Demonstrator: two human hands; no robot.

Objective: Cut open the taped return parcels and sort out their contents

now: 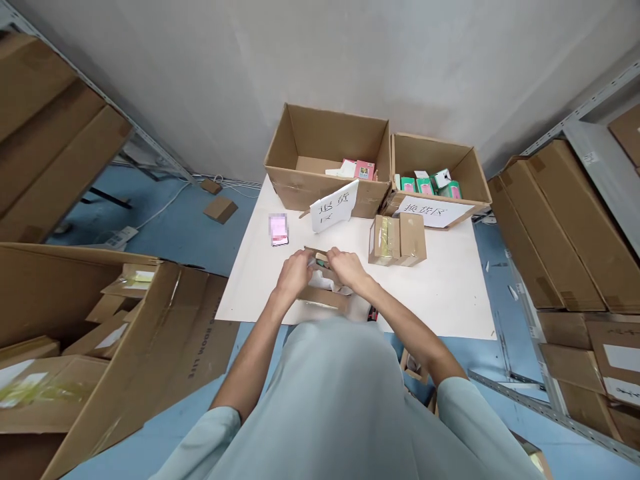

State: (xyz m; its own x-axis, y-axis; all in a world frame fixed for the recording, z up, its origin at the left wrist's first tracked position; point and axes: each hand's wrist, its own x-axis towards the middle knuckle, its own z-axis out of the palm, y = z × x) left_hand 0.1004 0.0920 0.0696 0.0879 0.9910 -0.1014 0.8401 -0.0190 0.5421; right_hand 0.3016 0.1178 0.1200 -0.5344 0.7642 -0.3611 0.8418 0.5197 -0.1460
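A small cardboard box (pixel 324 298) stands at the table's near edge with its top opened. My left hand (pixel 294 272) grips the left end of its far flap. On the right end of the same flap, my right hand (pixel 346 268) has its fingers closed. White paper (pixel 323 281) and a bit of something green show inside the box; the rest of the contents is hidden. To the right, two small closed cardboard boxes (pixel 397 240) sit side by side. A phone (pixel 279 230) lies on the left of the table.
Behind stand two large open cartons: one (pixel 327 190) with pink and white boxes, one (pixel 483 177) with green boxes. Handwritten signs (pixel 335 207) are on their fronts. A big carton of parcels (pixel 185 313) is at left; shelving with boxes (pixel 555 220) stands at right.
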